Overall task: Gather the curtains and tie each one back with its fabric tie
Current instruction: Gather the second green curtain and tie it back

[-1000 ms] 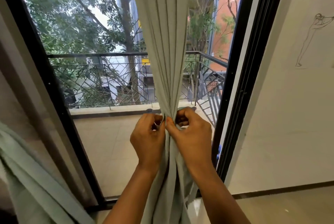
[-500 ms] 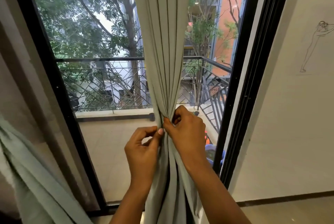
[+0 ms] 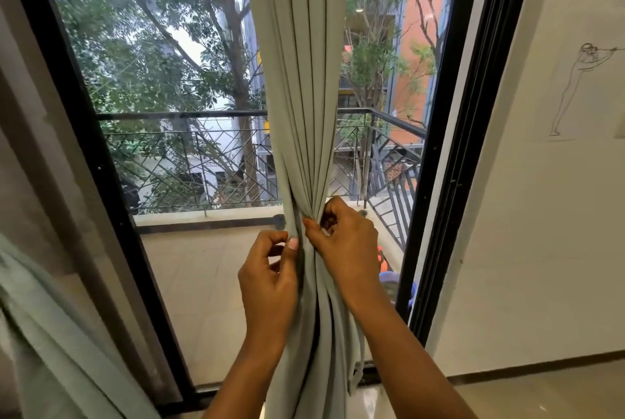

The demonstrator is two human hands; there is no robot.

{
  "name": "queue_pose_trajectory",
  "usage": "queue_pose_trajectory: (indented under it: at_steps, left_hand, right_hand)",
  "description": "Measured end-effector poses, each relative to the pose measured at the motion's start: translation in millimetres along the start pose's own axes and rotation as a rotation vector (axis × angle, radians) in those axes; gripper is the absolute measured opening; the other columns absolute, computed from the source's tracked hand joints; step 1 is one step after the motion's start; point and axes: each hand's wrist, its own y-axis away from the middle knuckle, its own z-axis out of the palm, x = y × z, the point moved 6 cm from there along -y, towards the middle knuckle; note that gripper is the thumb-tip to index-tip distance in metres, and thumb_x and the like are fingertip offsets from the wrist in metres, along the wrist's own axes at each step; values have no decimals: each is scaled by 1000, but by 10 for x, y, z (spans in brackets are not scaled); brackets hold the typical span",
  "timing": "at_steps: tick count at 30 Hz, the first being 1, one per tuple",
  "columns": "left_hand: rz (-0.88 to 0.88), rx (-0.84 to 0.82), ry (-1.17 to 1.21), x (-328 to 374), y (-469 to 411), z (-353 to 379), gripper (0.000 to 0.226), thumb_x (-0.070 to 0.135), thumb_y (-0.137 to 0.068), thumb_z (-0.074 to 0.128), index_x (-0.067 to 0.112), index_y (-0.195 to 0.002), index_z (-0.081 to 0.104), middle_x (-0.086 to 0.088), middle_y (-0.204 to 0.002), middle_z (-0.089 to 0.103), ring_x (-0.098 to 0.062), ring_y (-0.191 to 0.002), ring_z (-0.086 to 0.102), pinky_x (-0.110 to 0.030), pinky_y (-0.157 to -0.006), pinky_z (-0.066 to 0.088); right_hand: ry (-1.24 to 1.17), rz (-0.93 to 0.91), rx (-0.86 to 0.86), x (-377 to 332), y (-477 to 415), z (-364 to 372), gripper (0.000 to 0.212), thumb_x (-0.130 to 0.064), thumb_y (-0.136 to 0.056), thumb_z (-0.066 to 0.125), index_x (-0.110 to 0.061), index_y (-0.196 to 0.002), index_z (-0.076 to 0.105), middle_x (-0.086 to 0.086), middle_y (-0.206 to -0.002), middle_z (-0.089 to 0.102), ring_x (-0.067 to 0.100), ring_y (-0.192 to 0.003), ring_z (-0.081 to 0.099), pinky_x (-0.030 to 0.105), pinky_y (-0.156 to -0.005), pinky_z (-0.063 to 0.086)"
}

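Left hand [image 3: 270, 280] and right hand [image 3: 345, 243] — both pinching the gathered curtain [image 3: 304, 114].

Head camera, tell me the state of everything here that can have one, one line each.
Middle curtain: hanging, gathered into a narrow bunch at hand height, no knot visible.
Left hand: fingers curled, thumb and fingers pinching the bunched folds.
Right hand: fingers curled, pinching the folds at the narrowest point.
Left curtain: draped at a slant at the frame's edge; tied or not, cannot tell.
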Motion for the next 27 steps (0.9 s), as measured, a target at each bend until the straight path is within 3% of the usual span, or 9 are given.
queue_pose_trajectory:
  at_steps: [3,7,11,15,19,23,27]
  left_hand:
    - [-16,-46,-39,-22,-87,65,7,17,-92,62,23,-89,64,13,-84,67,-6,-84,64,-25,-65,54]
    - [-104,-67,30,-109,-137,85,17,14,-90,64,27,-101,68,14,-92,71,-4,-88,66,-16,-71,53]
    - [-148,-63,60,-200,-224,79,32,13,-87,67,14,-119,68,4,-107,72,-3,-99,67,-18,-84,54]
    - [-131,-80,37,-206,-257,85,33,18,-86,70,16,-119,68,8,-107,72,-1,-100,66,-22,-85,55]
    - [-83,-82,-8,-148,-258,131,32,17,-84,72,17,-116,69,10,-102,71,2,-95,66,-10,-77,51]
    - [-103,-91,-2,-148,-301,173,26,25,-82,75,29,-107,70,17,-92,72,3,-89,67,-20,-80,54]
    - [-136,-69,31,-159,-398,152,11,27,-77,78,33,-85,72,11,-76,74,-4,-75,70,-29,-74,57]
  right_hand:
    - [-94,44,-53,98,-73,51,25,-31,-80,71,-19,-73,50,-9,-64,55,6,-60,51,15,-54,38]
    - [-248,89,-233,226,-131,122,14,-27,-80,72,-22,-85,61,-13,-76,63,-2,-73,59,13,-68,48]
    - [-360,111,-408,339,-100,198,22,-16,-84,68,-24,-104,67,-14,-98,68,-3,-95,61,17,-88,47]
    - [-495,210,-499,479,-129,234,31,-5,-91,55,-18,-117,66,-4,-113,69,10,-109,61,37,-101,46]
    - [-598,259,-497,505,-211,207,27,2,-85,62,-6,-110,68,8,-109,70,20,-106,64,41,-99,48]
    - [-691,257,-484,474,-200,212,24,5,-78,68,-3,-101,66,15,-99,69,22,-96,66,28,-86,54]
    - [-745,224,-482,408,-149,244,27,8,-75,70,-12,-92,66,7,-89,68,17,-88,63,26,-84,52]
